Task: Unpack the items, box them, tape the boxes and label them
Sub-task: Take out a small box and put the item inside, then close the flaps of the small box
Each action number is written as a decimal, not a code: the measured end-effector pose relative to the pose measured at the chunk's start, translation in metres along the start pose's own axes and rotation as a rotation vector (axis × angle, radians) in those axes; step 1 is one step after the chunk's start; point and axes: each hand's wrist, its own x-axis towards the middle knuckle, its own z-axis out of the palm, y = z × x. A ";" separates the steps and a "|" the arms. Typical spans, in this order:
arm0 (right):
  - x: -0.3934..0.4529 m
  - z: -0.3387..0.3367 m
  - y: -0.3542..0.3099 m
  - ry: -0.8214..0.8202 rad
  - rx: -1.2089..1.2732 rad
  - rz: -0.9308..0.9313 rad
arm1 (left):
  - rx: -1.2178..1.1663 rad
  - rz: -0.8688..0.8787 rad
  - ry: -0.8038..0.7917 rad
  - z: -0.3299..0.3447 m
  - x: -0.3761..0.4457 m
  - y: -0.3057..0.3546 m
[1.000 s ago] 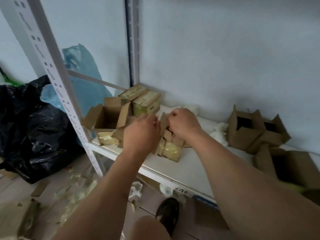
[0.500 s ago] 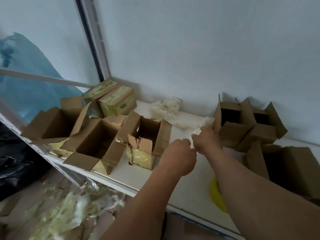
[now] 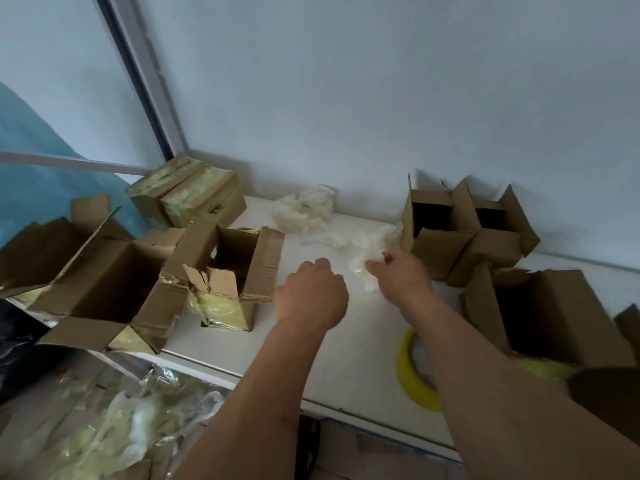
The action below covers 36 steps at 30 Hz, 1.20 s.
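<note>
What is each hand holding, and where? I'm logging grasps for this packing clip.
The right hand pinches a white plastic wrap at its near end. The left hand, loosely curled, holds nothing.

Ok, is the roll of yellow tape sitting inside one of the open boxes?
No, the yellow tape roll lies flat on the white shelf, partly hidden under the right forearm, outside every box.
</note>
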 end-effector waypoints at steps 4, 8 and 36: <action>-0.027 -0.032 -0.002 0.077 0.029 -0.052 | -0.064 0.028 0.049 -0.003 -0.012 0.009; -0.060 -0.066 0.000 0.103 0.068 -0.085 | -0.145 0.057 0.045 0.000 -0.024 0.027; -0.165 -0.272 0.132 0.581 0.311 0.099 | -0.267 0.598 -0.085 0.116 -0.123 0.226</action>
